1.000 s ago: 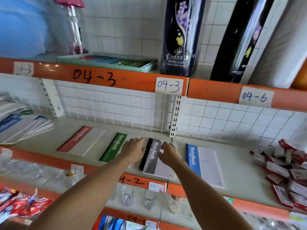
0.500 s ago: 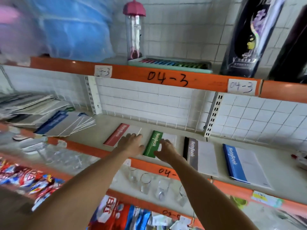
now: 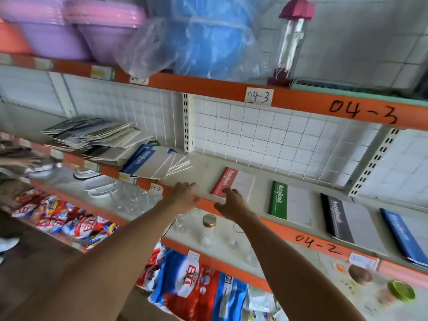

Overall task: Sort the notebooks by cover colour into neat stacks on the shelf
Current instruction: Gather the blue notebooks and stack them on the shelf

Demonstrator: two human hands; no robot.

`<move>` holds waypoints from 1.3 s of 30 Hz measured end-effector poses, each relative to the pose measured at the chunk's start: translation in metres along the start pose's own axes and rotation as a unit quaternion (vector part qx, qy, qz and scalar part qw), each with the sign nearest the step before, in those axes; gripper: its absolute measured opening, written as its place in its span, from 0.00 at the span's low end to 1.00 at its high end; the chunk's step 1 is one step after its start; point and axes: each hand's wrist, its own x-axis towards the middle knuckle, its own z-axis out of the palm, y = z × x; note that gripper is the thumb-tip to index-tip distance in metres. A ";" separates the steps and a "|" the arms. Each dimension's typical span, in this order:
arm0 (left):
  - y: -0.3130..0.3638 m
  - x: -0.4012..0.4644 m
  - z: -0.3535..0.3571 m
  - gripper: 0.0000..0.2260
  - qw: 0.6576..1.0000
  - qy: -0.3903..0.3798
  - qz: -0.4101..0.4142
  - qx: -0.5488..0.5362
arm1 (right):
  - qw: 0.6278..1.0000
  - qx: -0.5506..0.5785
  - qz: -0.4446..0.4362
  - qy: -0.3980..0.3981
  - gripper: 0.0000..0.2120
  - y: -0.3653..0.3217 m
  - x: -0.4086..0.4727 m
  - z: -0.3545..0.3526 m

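Four notebook stacks lie in a row on the middle shelf [image 3: 203, 167]: red [image 3: 234, 181], green [image 3: 289, 202], black [image 3: 347, 221] and blue [image 3: 405, 237] at the right edge. An untidy heap of mixed notebooks [image 3: 111, 144] sits at the left, with a blue-spined one [image 3: 148, 163] on its near side. My left hand [image 3: 183, 198] hovers with fingers spread over the shelf's orange front edge, left of the red stack. My right hand [image 3: 234, 205], fingers loosely bent, holds nothing and reaches over the red stack's near corner.
The shelf above carries purple basins [image 3: 69, 31], a blue plastic-wrapped bundle [image 3: 208, 38] and a pink-capped bottle [image 3: 291, 40]. Glass jars [image 3: 208, 230] stand on the shelf below, and snack packets [image 3: 192, 283] lie lower down. Another person's hand [image 3: 25, 161] shows at the far left.
The view has swung left. Both hands moved left along the row, from the black stack, past the green one, to the red stack and the bare shelf beside it.
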 end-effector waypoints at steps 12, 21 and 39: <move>-0.137 0.015 -0.013 0.22 0.998 0.026 -0.050 -0.011 | 0.998 -0.006 -0.035 -0.052 0.29 -0.103 0.061 0.066; -0.229 0.098 -0.023 0.22 0.996 -0.014 -0.063 0.069 | 0.995 0.004 -0.032 -0.090 0.29 -0.168 0.164 0.102; -0.312 0.215 -0.001 0.24 1.000 -0.011 -0.003 0.015 | 0.983 0.061 0.168 -0.032 0.42 -0.201 0.294 0.134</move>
